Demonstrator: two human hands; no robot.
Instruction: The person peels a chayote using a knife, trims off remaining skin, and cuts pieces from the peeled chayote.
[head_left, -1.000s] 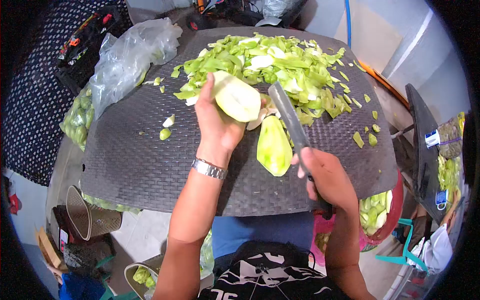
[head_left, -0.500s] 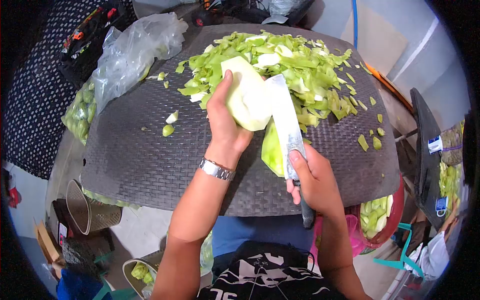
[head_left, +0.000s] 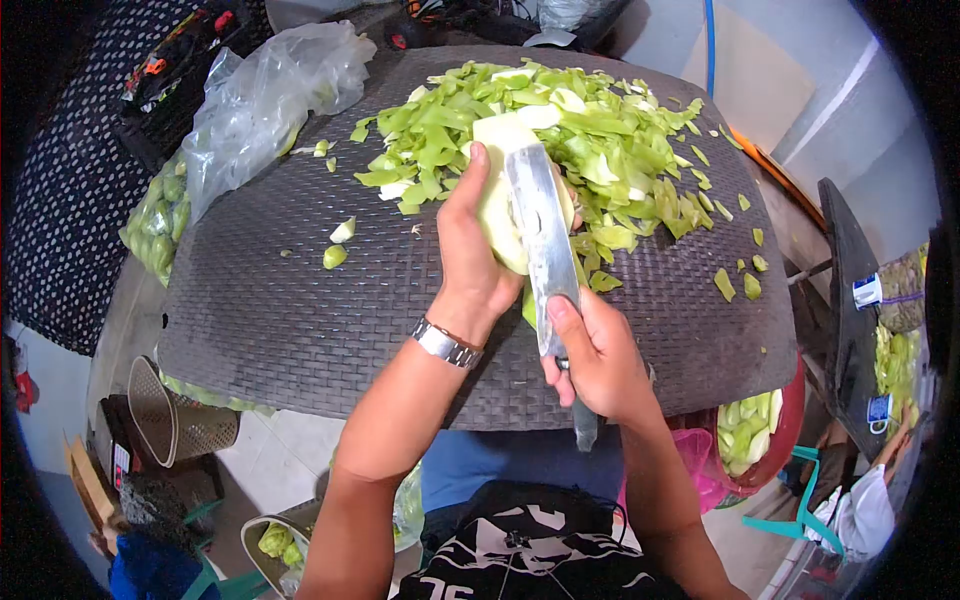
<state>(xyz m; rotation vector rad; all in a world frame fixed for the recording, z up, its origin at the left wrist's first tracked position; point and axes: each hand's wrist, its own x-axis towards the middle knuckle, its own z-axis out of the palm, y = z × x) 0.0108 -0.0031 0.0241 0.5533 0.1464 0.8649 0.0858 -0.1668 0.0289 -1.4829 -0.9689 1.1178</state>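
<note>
My left hand (head_left: pixel 472 245) holds a pale peeled vegetable half (head_left: pixel 497 215) above the dark woven table (head_left: pixel 300 300), its thumb along the near side. My right hand (head_left: pixel 597 355) grips the dark handle of a wide-bladed knife (head_left: pixel 543 230). The blade lies over the cut face of the half, pointing away from me, and hides much of it. Below the blade, a sliver of another green piece (head_left: pixel 529 305) shows on the table. A heap of green peelings (head_left: pixel 610 150) lies behind my hands.
A clear plastic bag (head_left: pixel 270 110) rests on the table's back left corner. Small scraps (head_left: pixel 335 257) lie left of my hands. A red tub (head_left: pixel 785 420) of cut pieces stands below the right edge. A beige basket (head_left: pixel 180 420) is at the lower left.
The knife has moved left, from beside the half to over its cut face. My left hand has shifted right with the half, which is now tilted more upright.
</note>
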